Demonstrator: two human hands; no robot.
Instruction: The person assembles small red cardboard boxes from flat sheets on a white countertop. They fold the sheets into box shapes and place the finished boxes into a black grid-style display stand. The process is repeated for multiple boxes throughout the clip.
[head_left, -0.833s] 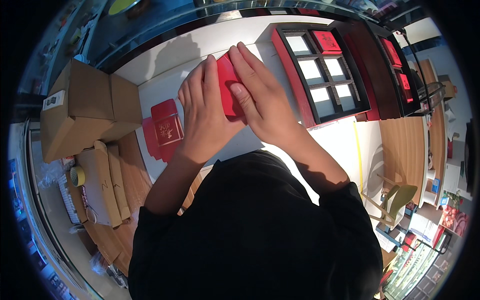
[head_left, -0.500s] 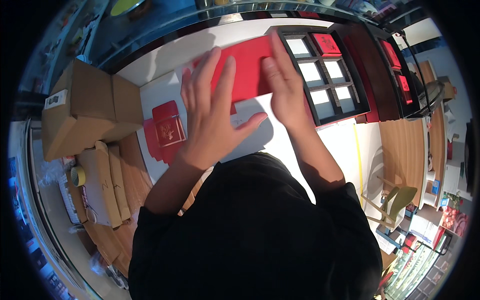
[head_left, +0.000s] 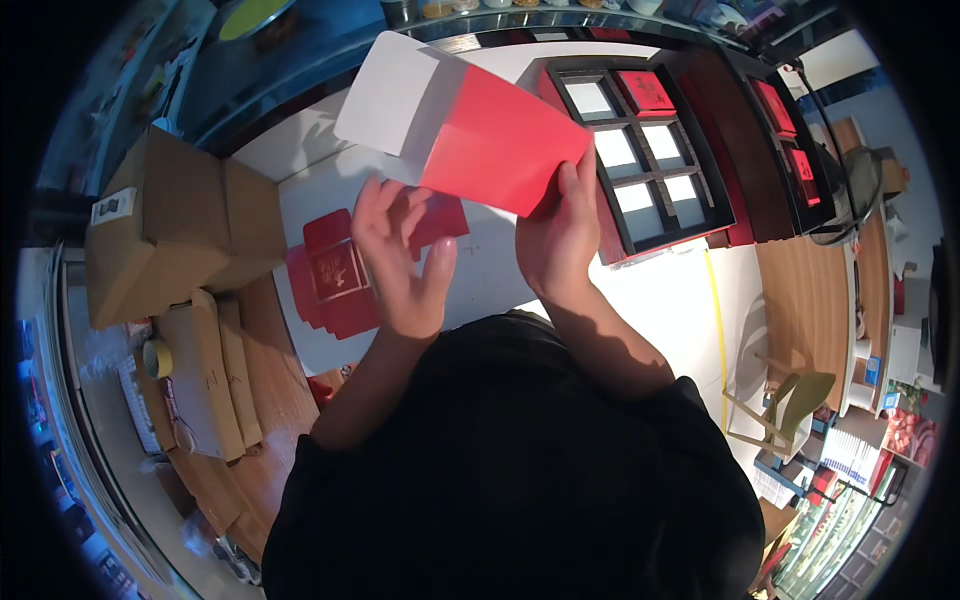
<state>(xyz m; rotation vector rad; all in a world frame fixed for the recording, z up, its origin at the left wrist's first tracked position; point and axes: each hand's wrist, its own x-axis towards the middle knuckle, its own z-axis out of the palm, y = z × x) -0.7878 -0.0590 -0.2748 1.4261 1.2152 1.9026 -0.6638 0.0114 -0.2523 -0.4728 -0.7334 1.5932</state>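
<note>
- Over the white bench point(head_left: 640, 300), the right hand point(head_left: 557, 240) pinches the lower right corner of a red-and-white card sheet point(head_left: 470, 125), fingers wrapped over its edge.
- That sheet is lifted off the bench and tilted, its white part up and to the left, its red part nearest the right hand.
- Just below the sheet, the left hand point(head_left: 405, 262) is released, fingers spread, holding nothing; whether its fingertips brush the sheet's underside is hard to tell.
- Under the left hand lies a flat red box blank point(head_left: 335, 275) with a gold emblem, on the bench.
- Right of the right hand sits a dark tray point(head_left: 640, 150) split into square compartments, one holding a small red box point(head_left: 643, 92).
- Far left, brown cardboard boxes point(head_left: 170, 230) stand well apart from both hands.
</note>
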